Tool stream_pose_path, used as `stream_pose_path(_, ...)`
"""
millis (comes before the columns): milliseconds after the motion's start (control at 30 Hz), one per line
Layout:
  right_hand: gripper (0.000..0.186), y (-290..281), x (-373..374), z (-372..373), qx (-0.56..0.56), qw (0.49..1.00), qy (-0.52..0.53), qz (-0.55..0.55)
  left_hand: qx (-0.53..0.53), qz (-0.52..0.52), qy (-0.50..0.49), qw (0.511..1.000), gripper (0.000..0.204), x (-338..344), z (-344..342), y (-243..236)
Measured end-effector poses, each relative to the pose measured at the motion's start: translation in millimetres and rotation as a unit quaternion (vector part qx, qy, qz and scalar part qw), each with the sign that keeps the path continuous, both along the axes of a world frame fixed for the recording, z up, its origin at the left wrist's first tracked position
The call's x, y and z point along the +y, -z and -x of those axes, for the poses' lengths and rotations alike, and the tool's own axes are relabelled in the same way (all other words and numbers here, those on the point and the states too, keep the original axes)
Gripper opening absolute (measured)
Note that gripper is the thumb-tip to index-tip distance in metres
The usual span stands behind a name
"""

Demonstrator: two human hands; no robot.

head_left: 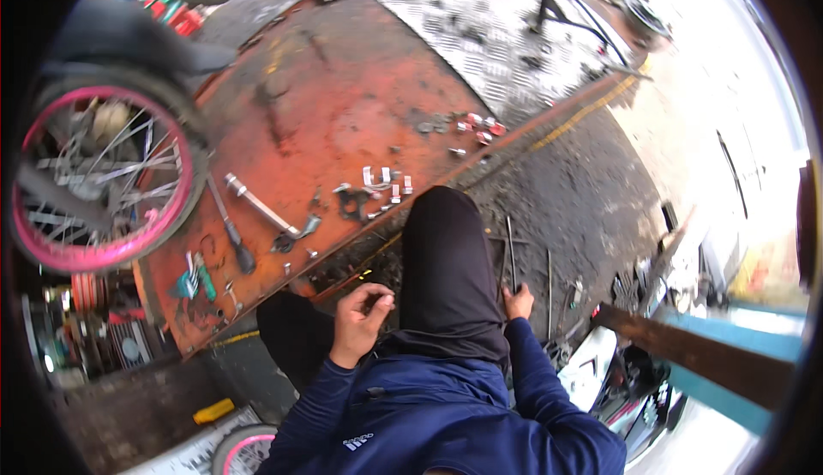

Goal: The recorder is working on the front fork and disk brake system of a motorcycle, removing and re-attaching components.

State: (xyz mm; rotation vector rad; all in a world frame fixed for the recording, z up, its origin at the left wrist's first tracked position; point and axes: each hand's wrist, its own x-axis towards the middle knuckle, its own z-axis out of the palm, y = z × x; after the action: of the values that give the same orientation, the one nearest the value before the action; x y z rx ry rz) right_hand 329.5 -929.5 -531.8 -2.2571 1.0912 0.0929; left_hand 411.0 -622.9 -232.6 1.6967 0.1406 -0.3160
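My left hand [362, 322] is raised beside my left thigh, thumb and fingers curled together; anything between them is too small to make out. Down by the ground to the right of my knee, my right hand [519, 303] closes around the lower end of a thin metal T-handle wrench [512, 256]. Another slim rod [549, 291] lies on the dark ground to its right. On the orange-red metal platform [343, 102] before me are a long silver tube-like tool [261, 207], a dark-handled screwdriver [233, 233] and several small bolts and metal parts [386, 185].
A pink-rimmed motorcycle wheel [184, 185] stands at the left on the platform. Red and silver small parts [482, 128] lie near its right edge. A wooden beam [699, 355] and piled motorcycle parts [630, 389] are at the lower right. A yellow object [214, 411] lies at lower left.
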Motion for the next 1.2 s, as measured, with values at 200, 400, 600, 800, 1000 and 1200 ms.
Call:
stream_pose_path(200,0.028,50,-2,2,0.064,0.998,-0.019,-0.008,-0.115,-0.075,0.077,0.988,0.011,4,4,-26)
stream_pose_path(400,0.021,24,-41,17,-0.132,0.982,-0.132,-0.042,-0.139,-0.023,0.061,0.988,0.011,15,16,-46)
stream_pose_path(600,0.019,-230,-13,-8,-0.283,0.935,-0.203,-0.065,-0.14,0.082,0.027,0.986,0.015,45,20,-58)
stream_pose_path(800,0.029,-416,111,-116,-0.294,0.727,-0.62,0.013,-0.025,0.57,0.061,0.819,0.064,106,-14,-73)
stream_pose_path(1000,0.022,-421,271,-223,-0.227,0.567,-0.788,0.083,-0.084,0.434,-0.118,0.889,0.057,245,-3,-75)
stream_pose_path(1200,0.019,-365,317,-265,-0.24,0.557,-0.782,0.147,-0.044,0.172,-0.197,0.964,0.031,274,-7,-49)
